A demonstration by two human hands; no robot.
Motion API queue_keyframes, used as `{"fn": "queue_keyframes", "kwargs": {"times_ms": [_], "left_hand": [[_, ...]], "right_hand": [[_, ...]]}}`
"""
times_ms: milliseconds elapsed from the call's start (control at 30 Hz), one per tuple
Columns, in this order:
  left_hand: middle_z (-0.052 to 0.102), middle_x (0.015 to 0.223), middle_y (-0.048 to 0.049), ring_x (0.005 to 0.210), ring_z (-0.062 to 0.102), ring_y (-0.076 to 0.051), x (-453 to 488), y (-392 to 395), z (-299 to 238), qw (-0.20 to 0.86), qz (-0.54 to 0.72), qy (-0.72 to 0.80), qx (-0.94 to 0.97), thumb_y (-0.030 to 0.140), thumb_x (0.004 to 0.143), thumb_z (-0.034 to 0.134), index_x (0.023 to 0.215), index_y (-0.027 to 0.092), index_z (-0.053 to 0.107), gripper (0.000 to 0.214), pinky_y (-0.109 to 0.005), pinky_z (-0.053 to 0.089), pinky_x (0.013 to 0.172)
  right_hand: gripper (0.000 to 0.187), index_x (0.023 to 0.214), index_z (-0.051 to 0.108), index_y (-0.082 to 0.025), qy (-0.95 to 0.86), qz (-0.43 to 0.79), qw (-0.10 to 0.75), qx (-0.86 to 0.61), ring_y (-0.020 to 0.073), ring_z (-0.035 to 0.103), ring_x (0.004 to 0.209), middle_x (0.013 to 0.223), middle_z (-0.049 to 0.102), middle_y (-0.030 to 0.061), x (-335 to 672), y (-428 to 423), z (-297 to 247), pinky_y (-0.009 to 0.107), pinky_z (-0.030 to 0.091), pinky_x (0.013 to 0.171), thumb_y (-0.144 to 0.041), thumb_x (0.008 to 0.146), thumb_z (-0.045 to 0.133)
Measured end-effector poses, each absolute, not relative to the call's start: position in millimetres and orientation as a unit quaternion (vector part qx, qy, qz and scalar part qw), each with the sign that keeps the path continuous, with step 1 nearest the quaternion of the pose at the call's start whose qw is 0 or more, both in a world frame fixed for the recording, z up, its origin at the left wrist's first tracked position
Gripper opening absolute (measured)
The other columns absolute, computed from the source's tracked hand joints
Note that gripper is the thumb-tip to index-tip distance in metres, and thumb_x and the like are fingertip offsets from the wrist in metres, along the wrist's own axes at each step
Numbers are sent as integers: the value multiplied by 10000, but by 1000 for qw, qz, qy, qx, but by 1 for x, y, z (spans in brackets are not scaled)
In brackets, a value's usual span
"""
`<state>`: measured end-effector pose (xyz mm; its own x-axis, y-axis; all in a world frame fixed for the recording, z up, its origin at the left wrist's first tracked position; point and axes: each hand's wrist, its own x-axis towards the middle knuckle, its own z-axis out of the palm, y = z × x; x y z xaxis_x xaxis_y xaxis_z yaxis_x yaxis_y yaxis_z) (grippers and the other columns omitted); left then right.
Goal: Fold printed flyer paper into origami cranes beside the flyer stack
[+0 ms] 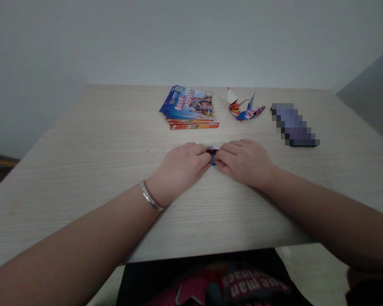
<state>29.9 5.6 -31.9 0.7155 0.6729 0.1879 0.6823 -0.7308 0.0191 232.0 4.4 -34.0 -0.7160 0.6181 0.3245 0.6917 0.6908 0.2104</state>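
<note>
My left hand point(180, 170) and my right hand point(242, 161) meet at the middle of the pale wooden table point(83, 161). Both have their fingers curled and pinched on a small folded piece of printed paper point(212, 154), blue and red, most of it hidden between the fingertips. The paper lies on or just above the tabletop. A silver bracelet point(150, 197) circles my left wrist.
A fanned stack of colourful printed sheets point(190, 108) lies at the back centre. To its right stand folded paper cranes point(244, 108). Further right lies a dark flat object point(295, 125), blurred out. A grey wall rises behind the table.
</note>
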Motion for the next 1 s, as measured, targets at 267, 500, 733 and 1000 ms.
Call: {"fn": "queue_keyframes", "kwargs": {"times_ms": [267,500,733,1000], "left_hand": [[677,854,-69,808,621,-229,28,6,-34,38,-106,-361,-926,281,978,542,888,156,722,237,-350,497,705],[678,885,-79,834,622,-225,27,7,-34,29,-98,-359,-928,269,983,523,855,152,725,265,-350,504,732],[677,880,-83,823,611,-217,28,6,-34,17,-114,-358,-927,253,977,537,865,153,737,250,-351,494,736],[677,811,-75,786,605,-204,27,6,-34,-21,-142,-373,-917,243,958,580,852,136,742,220,-352,493,768]], "right_hand": [[270,876,741,-203,-921,-146,143,-333,177,640,793,872,757,19,236,5,-38,336,345,675,-355,974,541],[289,861,734,-222,-928,-165,94,-321,160,606,740,820,747,12,236,4,-34,339,322,673,-249,1003,484],[253,826,743,-195,-924,-64,128,-354,191,619,784,859,740,47,231,10,-36,330,378,675,-265,950,534],[208,859,751,-146,-891,96,199,-396,204,642,844,869,726,82,234,13,-41,325,471,812,-215,903,560]]}}
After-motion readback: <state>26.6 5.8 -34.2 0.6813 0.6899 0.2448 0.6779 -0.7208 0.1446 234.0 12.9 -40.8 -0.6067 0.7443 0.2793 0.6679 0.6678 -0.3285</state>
